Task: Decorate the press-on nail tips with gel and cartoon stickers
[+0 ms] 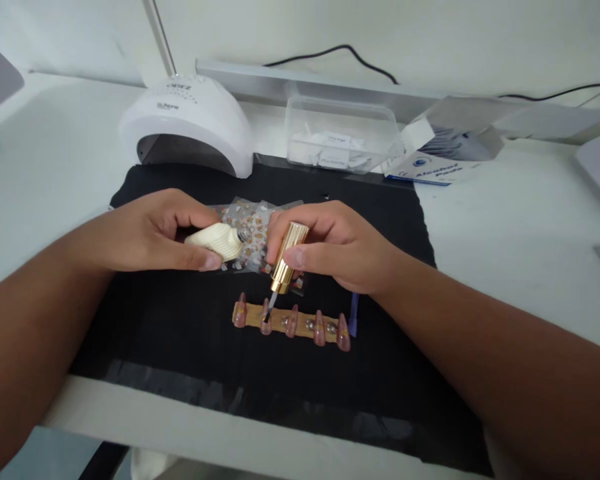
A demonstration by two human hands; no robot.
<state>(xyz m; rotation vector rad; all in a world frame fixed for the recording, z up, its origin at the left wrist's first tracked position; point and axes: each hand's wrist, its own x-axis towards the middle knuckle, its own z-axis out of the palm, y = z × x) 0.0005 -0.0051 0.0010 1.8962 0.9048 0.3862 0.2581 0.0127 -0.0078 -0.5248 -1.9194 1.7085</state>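
Note:
My left hand [165, 233] is closed round a cream nail polish bottle [217, 241], tilted with its open neck toward the right. Between the thumb and fingers of my right hand [325, 243] is a nail polish brush [290, 257] with a ribbed gold cap, pointing down. Its bristles touch the second false nail from the left [265, 319], as far as I can see. Several pinkish, pointed false nails stand in a row on a tan strip [253, 315], with small silvery beads between some of them. Clear sticker sheets [255, 220] lie behind, partly covered by my hands.
A black mat [180, 333] covers the middle of the white table [505, 233]. At the back stand a white nail lamp [195, 120], a clear plastic box [340, 133] with small packets and an opened alcohol pads box [440, 150]. A purple stick [353, 313] lies right of the strip.

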